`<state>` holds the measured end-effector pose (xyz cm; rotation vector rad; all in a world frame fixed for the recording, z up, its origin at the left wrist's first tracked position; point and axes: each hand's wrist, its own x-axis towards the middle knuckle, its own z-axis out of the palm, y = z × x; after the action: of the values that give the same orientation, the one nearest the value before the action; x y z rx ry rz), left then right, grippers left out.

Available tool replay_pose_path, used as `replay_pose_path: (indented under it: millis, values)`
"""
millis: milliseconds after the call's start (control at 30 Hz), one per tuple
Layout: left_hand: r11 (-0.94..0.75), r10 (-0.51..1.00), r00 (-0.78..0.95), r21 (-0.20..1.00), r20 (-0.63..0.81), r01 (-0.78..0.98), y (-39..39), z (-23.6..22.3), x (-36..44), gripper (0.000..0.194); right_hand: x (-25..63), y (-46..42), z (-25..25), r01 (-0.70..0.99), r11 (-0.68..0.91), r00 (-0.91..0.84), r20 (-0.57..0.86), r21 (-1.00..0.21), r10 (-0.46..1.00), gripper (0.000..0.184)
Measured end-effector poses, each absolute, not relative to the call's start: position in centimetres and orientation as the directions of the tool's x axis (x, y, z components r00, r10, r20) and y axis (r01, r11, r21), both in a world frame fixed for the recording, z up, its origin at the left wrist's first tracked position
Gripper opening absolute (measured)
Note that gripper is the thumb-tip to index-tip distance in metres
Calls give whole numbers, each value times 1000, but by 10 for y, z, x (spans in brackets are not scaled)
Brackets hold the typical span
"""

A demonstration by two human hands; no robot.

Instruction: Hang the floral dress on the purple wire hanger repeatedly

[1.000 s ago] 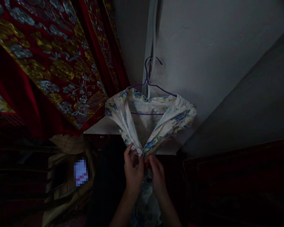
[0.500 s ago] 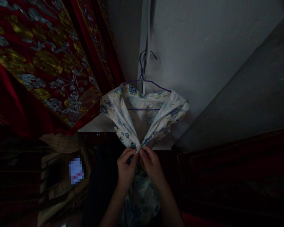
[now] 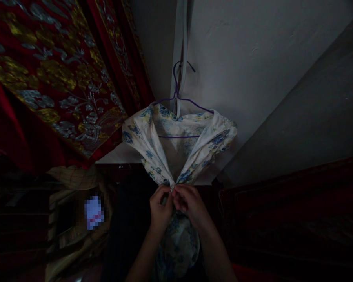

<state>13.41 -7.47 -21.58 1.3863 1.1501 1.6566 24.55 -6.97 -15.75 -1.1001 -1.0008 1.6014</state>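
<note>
A white shirt with blue and yellow flowers (image 3: 155, 156) hangs on a purple wire hanger (image 3: 194, 104), its neckline spread in a deep V. At the bottom of the V, my left hand (image 3: 161, 203) pinches the front edge between thumb and fingers. My right hand (image 3: 190, 201) grips the other front edge right beside it, the fingertips of both hands nearly touching. Whatever small fastening may be between the fingers is hidden. Below my hands the lower part of the shirt falls between my forearms.
The hanger's hook is by a pale vertical cord (image 3: 184, 43) against the grey wall (image 3: 238, 58). Red cloth with gold and silver embroidery (image 3: 55, 74) hangs at the left. Beneath it stand a light-framed piece of furniture (image 3: 51, 219) and a blurred-out bright patch (image 3: 94, 211).
My right hand has turned slightly, its fingers more curled at the shirt's edge. My left hand has shifted a little to the right, and the V is pulled a bit tauter.
</note>
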Motion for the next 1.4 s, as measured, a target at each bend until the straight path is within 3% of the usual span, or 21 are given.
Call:
replay_pose_path:
  millis: [167, 367, 467, 667, 800, 1033, 1133, 1267, 1400]
  values:
    - [-358, 909, -155, 916, 386, 180, -67, -235, 141, 19, 252, -29, -116, -215, -110, -7, -111, -970, 994, 27]
    - [-357, 922, -68, 904, 381, 234, -54, -258, 176, 21, 260, 48, -8, -37, 246, 92, 242, -969, 966, 25]
    - [-382, 923, 41, 895, 383, 231, -37, -244, 180, 17, 258, 53, 16, -8, 365, 85, 363, -931, 928, 28]
    - [-493, 851, 343, 832, 398, 256, -6, -167, 152, 7, 266, 42, -14, -19, 363, 141, 357, -932, 923, 24]
    - [-508, 814, 507, 770, 283, 386, -18, -152, 155, 13, 271, 57, -38, 61, 394, 225, 397, -917, 890, 21]
    - [-530, 778, 590, 733, 217, 428, -36, -174, 164, 20, 270, 85, -47, 140, 390, 174, 410, -910, 895, 48]
    - [-532, 775, 599, 720, 201, 445, -34, -171, 156, 22, 267, 95, -44, 136, 387, 158, 406, -912, 900, 41]
    - [-508, 796, 576, 725, 189, 465, -39, -173, 147, 23, 266, 96, -45, 265, 443, 206, 499, -856, 842, 17]
    - [-453, 831, 526, 769, 182, 450, -48, -180, 143, 29, 271, 88, -46, 373, 496, 129, 573, -784, 809, 27]
